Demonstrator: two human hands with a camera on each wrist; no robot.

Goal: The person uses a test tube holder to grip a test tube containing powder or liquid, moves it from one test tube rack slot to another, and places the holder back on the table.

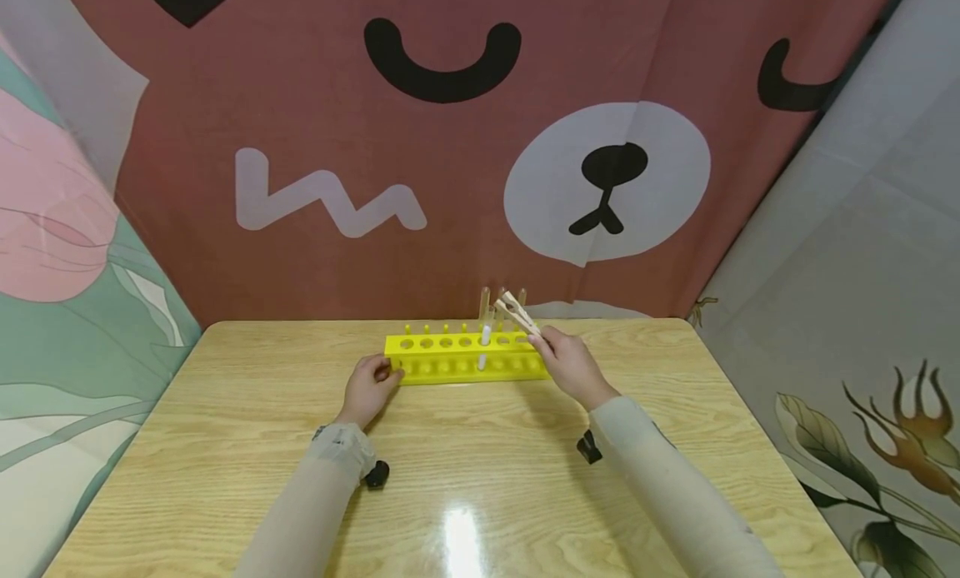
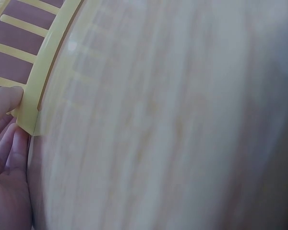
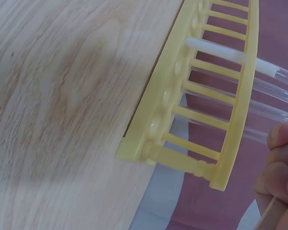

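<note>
The rack (image 1: 457,355) is held at its end by the left grip (image 1: 369,388); a clamp (image 1: 519,311) is held by the right grip (image 1: 574,366).

Long, pale sleeves (image 1: 667,486), alike on both sides
The left cuff (image 1: 347,446) is bunched and wrinkled; a small black block (image 1: 377,475) sits beside it, another block (image 1: 588,447) near the right cuff (image 1: 613,416).

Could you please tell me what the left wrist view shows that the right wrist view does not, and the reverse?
Only the left wrist view shows the left hand, holding one end of the yellow rack.

Only the right wrist view shows the right hand, part of the wooden clamp it grips, the clear tubes and the partly white tube.

Both share the yellow rack, the wooden table and the reddish backdrop.
</note>
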